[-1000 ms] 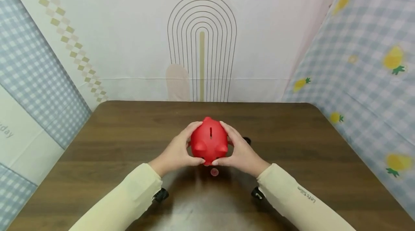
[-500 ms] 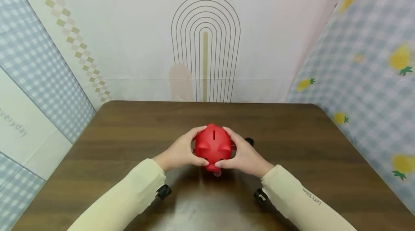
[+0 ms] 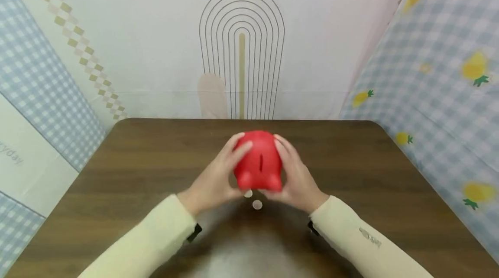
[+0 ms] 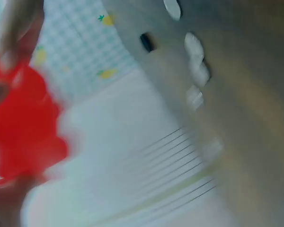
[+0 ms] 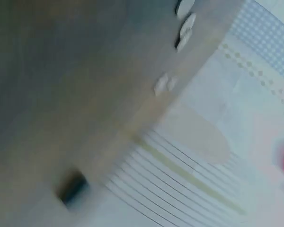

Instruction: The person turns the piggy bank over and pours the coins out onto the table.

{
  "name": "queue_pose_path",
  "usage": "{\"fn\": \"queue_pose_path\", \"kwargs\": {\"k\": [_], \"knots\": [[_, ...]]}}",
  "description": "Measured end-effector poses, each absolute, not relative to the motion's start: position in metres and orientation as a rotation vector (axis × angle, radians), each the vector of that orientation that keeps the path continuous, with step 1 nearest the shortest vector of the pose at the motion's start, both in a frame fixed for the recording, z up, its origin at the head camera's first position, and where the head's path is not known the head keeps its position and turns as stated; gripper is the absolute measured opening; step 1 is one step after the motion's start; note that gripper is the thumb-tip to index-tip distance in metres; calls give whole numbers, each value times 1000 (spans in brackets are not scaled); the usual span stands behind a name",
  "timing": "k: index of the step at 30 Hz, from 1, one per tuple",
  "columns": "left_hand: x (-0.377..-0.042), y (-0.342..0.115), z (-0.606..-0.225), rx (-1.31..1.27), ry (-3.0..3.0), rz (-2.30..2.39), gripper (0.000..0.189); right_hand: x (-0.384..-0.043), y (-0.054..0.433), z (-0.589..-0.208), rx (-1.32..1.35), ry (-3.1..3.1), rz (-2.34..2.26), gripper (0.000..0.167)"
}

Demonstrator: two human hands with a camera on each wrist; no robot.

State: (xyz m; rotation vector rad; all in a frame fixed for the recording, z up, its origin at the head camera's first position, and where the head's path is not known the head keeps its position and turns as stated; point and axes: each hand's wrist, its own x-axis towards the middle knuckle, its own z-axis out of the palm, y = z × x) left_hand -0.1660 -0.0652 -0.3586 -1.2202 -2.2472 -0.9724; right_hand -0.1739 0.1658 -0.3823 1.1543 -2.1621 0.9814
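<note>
A red piggy bank (image 3: 258, 152) is held between both hands above the table, its coin slot in view and its snout end tipped down. My left hand (image 3: 216, 180) grips its left side, and my right hand (image 3: 298, 178) grips its right side. In the left wrist view the red bank (image 4: 26, 123) is blurred, with fingers on it. Only a red sliver of it shows at the right wrist view's edge. Beneath it on the table lie a pale round coin (image 3: 257, 205) and a second coin (image 3: 248, 193), partly hidden by the hands.
Several pale coins (image 4: 194, 47) lie scattered on the brown wooden table (image 3: 156, 152). A small black piece (image 4: 146, 42) lies on the tabletop, also seen in the right wrist view as a dark blurred block (image 5: 72, 189). Printed cloths hang behind and at both sides.
Both hands have raised the piggy bank and tilted its snout end downward. Two coins now show below it, where at most one showed half a second ago. The left fingers have shifted on its top.
</note>
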Motion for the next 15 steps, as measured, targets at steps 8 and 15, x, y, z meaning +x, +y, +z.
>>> {"fn": "queue_pose_path", "kwargs": {"k": [8, 15], "knots": [[-171, -74, -365, -906, -2685, -1484, 93, -170, 160, -383, 859, -2693, 1352, 102], [-167, -72, -363, -1063, -2484, -1225, 92, -175, 164, -379, 1065, -2440, 1125, 103]]}}
